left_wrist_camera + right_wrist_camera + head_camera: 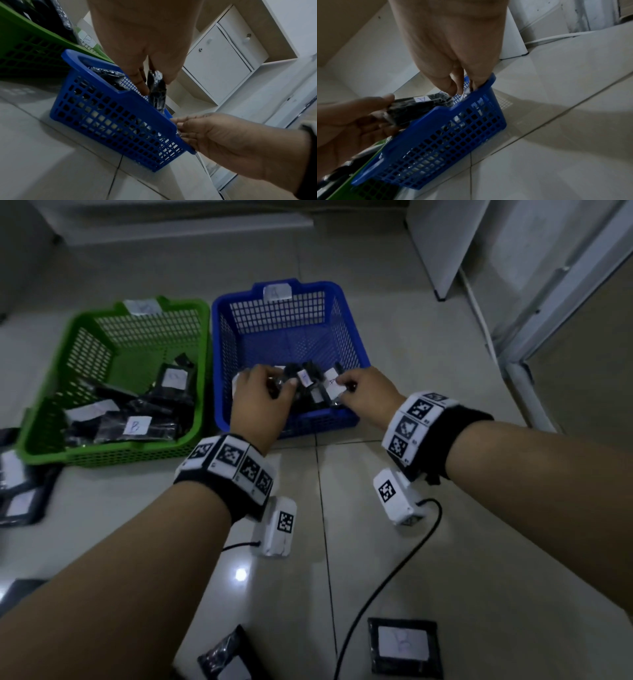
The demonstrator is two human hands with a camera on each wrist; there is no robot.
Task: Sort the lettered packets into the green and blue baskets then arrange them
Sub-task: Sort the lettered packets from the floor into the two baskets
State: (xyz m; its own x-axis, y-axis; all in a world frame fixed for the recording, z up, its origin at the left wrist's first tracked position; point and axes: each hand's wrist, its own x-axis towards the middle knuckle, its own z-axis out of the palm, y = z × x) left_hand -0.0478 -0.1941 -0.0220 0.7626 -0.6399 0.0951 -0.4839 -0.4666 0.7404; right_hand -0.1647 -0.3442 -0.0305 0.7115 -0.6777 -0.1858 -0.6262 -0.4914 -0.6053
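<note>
- While both hands reach into the blue plastic mesh basket, the left hand pinches a black glossy packet between thumb and fingers above the basket's near rim.
- Fingers of the right hand curl round a black packet with a white label marked A at the basket's near right corner.
- More black packets stand bunched along the blue basket's near wall between the hands.
- Just beside it on the left, the green plastic mesh basket holds black packets, one labelled B, piled toward its near edge.
- Loose packets lie on the pale tiled floor near the person.
</note>
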